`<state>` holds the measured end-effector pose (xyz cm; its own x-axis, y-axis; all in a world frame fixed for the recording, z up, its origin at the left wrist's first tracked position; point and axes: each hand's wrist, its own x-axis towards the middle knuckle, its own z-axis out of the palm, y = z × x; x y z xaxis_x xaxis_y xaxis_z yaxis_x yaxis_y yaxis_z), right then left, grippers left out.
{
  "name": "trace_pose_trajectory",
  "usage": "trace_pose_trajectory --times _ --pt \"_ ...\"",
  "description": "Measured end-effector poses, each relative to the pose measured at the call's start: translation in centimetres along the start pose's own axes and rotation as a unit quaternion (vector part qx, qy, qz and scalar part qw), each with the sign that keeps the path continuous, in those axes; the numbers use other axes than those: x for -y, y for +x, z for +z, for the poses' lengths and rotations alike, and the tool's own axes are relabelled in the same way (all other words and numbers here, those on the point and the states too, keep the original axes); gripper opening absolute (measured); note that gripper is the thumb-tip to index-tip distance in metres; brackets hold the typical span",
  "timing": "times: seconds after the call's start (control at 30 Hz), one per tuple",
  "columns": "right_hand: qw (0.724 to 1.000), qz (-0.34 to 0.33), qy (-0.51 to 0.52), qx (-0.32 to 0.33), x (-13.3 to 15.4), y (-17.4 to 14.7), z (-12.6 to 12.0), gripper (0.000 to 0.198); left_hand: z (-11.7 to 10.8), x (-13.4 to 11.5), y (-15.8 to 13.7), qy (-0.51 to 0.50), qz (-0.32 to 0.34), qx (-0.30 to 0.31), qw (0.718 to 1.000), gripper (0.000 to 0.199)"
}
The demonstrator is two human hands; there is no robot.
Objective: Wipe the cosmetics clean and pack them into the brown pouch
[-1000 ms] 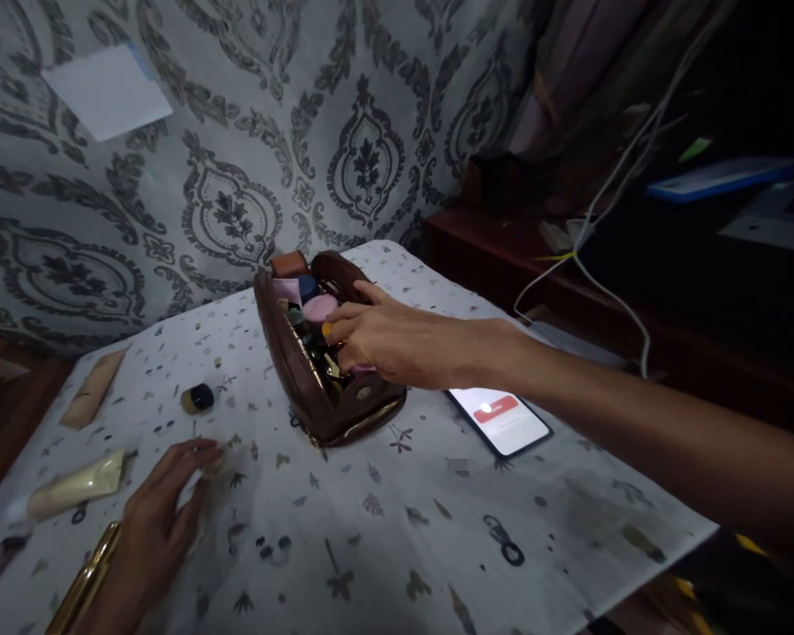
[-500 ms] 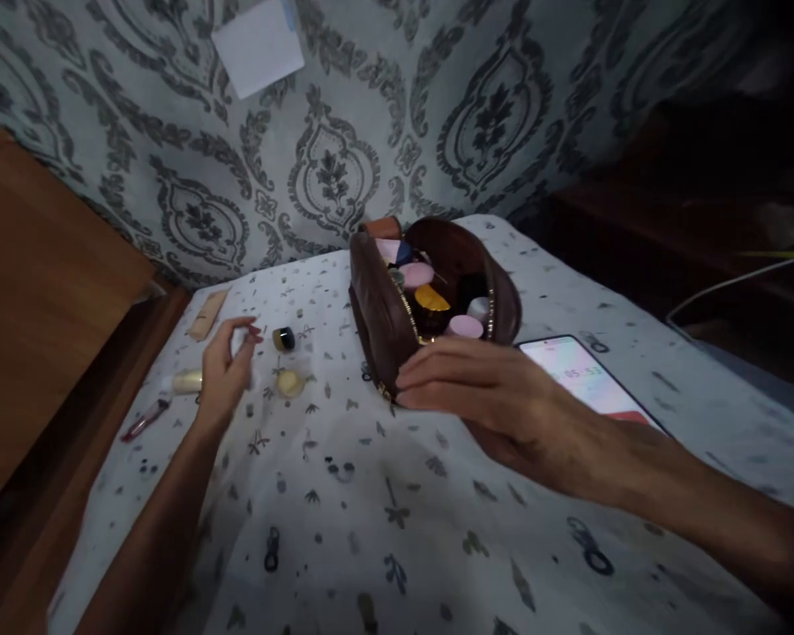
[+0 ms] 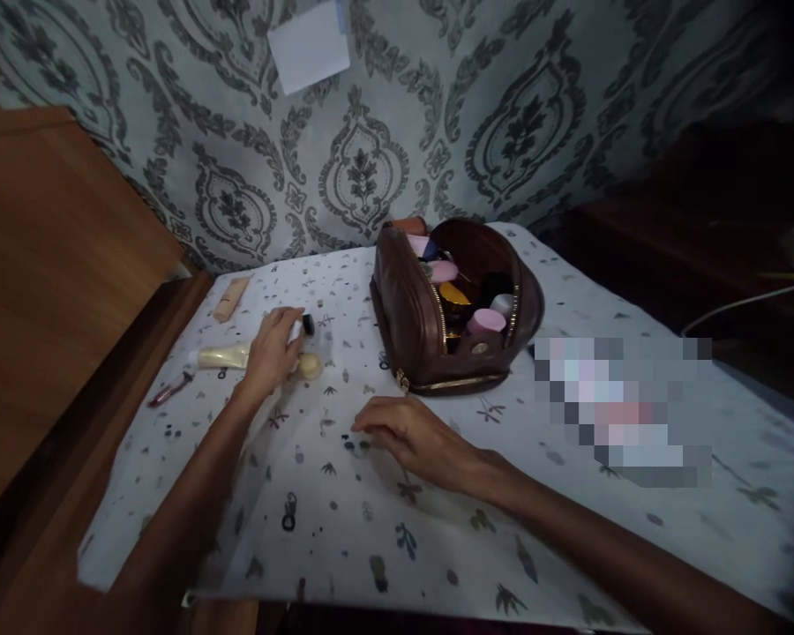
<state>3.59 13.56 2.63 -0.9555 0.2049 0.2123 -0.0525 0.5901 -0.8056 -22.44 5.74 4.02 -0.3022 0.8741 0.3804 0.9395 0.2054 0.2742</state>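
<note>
My left hand [image 3: 274, 348] is over the left part of the cloth, its fingers curled around a small white object [image 3: 296, 331] that is mostly hidden. Just past the fingertips is a small black-capped jar [image 3: 308, 324]. Near the wrist side stands a small round pale-yellow container [image 3: 310, 366]. A pale gold tube [image 3: 223, 356] lies left of the hand, partly covered by it. My right hand [image 3: 420, 441] hovers low in front of the brown cosmetic bag [image 3: 407, 304], fingers loosely bent, nothing visible in them. The bag gapes open, with pink, gold and grey-lidded items inside.
A beige flat tube [image 3: 231, 299] and a dark red slim tube [image 3: 170, 389] lie at the left. A blurred-out area [image 3: 618, 410] covers the cloth right of the bag. Wooden furniture [image 3: 59, 229] borders the left; a patterned wall [image 3: 363, 168] rises behind.
My right hand has come away from the bag's front, moving left and toward me. My left hand has moved right, to the black-capped jar. The view has shifted slightly.
</note>
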Motion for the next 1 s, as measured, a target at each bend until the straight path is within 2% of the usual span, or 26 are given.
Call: trace_pose_trajectory --times 0.03,0.1,0.2,0.33,0.43,0.5,0.57,0.63,0.73,0.87,1.0 --pt "1.000 0.007 0.010 -0.006 0.1 0.3 0.3 0.033 0.2 0.5 1.0 0.011 -0.006 0.023 1.000 0.041" --pt "0.999 0.022 0.030 -0.026 0.2 0.8 0.8 0.031 0.6 1.2 2.7 0.032 -0.031 0.113 0.993 0.043" --pt "0.994 0.056 0.076 -0.062 0.0 1.1 1.7 0.028 1.4 1.9 4.0 0.033 -0.058 0.150 0.986 0.038" --pt "0.979 0.107 0.147 -0.089 -0.9 0.8 2.6 0.024 1.6 2.1 3.9 0.020 -0.091 0.110 0.990 0.030" --pt "0.965 0.121 0.198 -0.124 -1.6 0.5 2.9 0.027 0.8 0.9 2.3 -0.012 -0.106 0.049 0.993 0.028" --pt "0.950 0.127 0.235 -0.158 -1.9 0.5 3.2 0.039 0.2 -1.0 0.5 -0.106 -0.090 -0.015 0.990 0.024" --pt "0.936 0.132 0.271 -0.182 -2.1 0.5 3.6 0.054 -0.1 -3.6 -1.9 -0.249 -0.036 -0.063 0.966 0.022" --pt "0.929 0.130 0.298 -0.177 -2.1 0.7 4.0 0.059 0.0 -6.3 -4.4 -0.324 0.018 -0.044 0.945 0.023" --pt "0.927 0.117 0.318 -0.160 -2.1 0.8 4.7 0.048 0.8 -8.9 -7.4 -0.343 0.047 -0.016 0.938 0.023" --pt "0.939 0.103 0.272 -0.181 -2.3 0.6 5.2 0.044 2.1 -9.2 -9.1 -0.334 0.058 0.003 0.941 0.023" --pt "0.959 0.086 0.178 -0.203 -2.1 0.3 5.0 0.043 2.2 -8.3 -9.5 -0.311 0.074 0.008 0.947 0.035"
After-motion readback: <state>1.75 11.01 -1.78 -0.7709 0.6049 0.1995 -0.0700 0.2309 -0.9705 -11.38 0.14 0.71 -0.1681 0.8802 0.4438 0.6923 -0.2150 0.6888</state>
